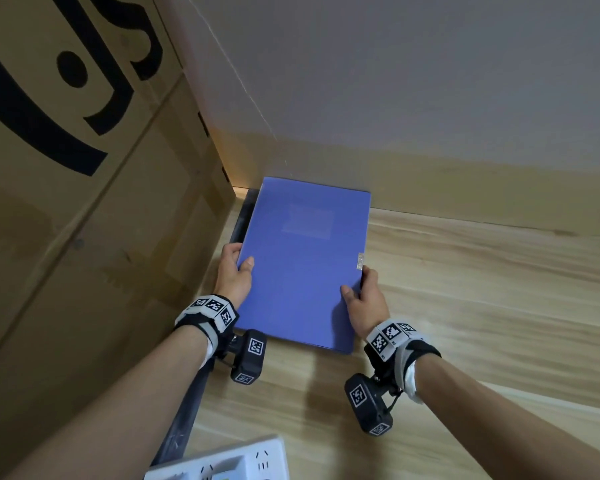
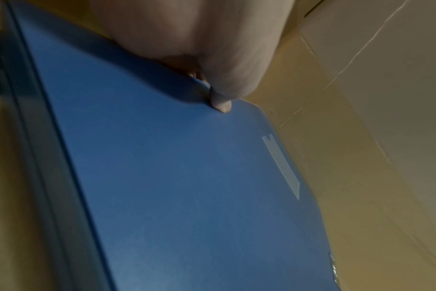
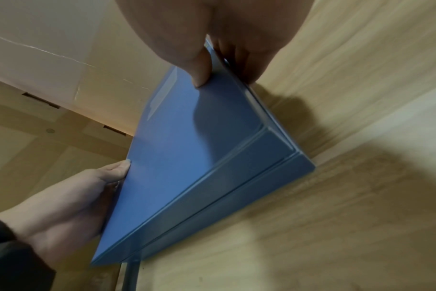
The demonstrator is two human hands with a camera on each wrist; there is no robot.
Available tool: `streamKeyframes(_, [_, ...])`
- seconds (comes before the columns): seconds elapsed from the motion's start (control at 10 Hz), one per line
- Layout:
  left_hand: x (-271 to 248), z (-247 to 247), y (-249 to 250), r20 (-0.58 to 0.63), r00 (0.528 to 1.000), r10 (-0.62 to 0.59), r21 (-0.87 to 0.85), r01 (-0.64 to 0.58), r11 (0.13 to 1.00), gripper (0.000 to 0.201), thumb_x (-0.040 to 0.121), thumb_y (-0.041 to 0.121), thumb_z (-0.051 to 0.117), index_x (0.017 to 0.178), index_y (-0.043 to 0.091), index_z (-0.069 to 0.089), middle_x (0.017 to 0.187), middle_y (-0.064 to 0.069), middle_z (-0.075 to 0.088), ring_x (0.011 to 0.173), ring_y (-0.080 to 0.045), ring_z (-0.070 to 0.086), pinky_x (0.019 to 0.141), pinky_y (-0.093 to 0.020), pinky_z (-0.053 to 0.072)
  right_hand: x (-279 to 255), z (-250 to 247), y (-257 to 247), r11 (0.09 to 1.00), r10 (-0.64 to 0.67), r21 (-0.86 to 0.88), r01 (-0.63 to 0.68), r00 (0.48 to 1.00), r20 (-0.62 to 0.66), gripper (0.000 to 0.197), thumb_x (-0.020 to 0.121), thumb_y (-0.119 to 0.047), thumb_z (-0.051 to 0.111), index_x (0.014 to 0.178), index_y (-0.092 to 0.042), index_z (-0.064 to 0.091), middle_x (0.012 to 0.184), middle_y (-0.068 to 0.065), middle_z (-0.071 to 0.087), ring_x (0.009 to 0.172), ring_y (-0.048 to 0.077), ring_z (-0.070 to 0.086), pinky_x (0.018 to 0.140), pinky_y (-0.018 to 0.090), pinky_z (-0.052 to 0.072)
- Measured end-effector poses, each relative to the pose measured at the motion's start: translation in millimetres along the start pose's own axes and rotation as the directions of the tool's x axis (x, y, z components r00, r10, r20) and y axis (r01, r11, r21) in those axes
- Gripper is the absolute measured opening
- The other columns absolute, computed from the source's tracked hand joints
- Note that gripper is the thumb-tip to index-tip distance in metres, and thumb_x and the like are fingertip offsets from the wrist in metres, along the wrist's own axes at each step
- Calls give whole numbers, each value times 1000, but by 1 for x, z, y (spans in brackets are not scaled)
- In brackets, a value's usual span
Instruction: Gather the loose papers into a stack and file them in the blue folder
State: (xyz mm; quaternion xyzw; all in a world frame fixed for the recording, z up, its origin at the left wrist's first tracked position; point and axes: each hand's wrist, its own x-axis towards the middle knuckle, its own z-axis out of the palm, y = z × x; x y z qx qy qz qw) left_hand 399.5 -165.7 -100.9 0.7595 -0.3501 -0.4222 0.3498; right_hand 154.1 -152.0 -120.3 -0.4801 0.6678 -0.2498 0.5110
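While closed and flat at frame centre on the wooden desk (image 1: 482, 289), the blue folder (image 1: 302, 268) is gripped on its side edges: left hand (image 1: 234, 271) and right hand (image 1: 362, 299), thumbs on the cover. Cardboard box (image 1: 66, 202) at left.

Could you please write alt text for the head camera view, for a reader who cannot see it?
Two hands hold a closed blue folder by its side edges over a wooden table: left hand, right hand. A big cardboard box stands left, and a white power strip lies nearest the camera.
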Motion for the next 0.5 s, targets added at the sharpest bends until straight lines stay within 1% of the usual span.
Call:
streamKeyframes(0.1, [1,-1,1,0,1000,-13,9,13,1000,26,101,16,47,126,19,44,126,2,59,112,-20,60,97,-43,51,0,4,0,998,-7,-55,7,1000,0,58,98,-14,50,150,-13,25,134,7,57,125,27,54,106,34,39])
streamKeyframes(0.2, [2,0,0,-2,1000,-20,21,20,1000,25,101,17,47,125,21,44,124,3,59,113,-20,60,98,-45,50,1,6,2,998,-2,-62,3,1000,13,64,100,-14,47,155,-10,14,150,10,44,139,28,40,112,32,29])
streamKeyframes(0.3, [-1,1,2,9,1000,-9,27,9,1000,25,101,17,46,126,19,43,130,0,58,115,-21,60,98,-45,50,1,4,0,999,17,-50,-15,999,41,69,101,-16,46,156,-9,5,158,9,31,147,26,28,117,31,22])
streamKeyframes(0.4, [0,-2,4,27,999,-27,59,25,998,24,101,15,47,125,16,44,132,-3,58,114,-23,61,97,-45,51,2,4,3,999,4,-35,-2,998,58,70,101,-17,46,156,-10,4,158,7,31,147,24,29,120,32,22])
streamKeyframes(0.5, [3,-4,14,24,999,-25,195,20,981,31,100,19,50,130,17,42,133,-7,58,113,-28,60,94,-47,52,4,-3,-3,1000,-3,11,3,998,64,73,97,-26,51,156,-14,12,154,2,38,144,23,35,120,39,27])
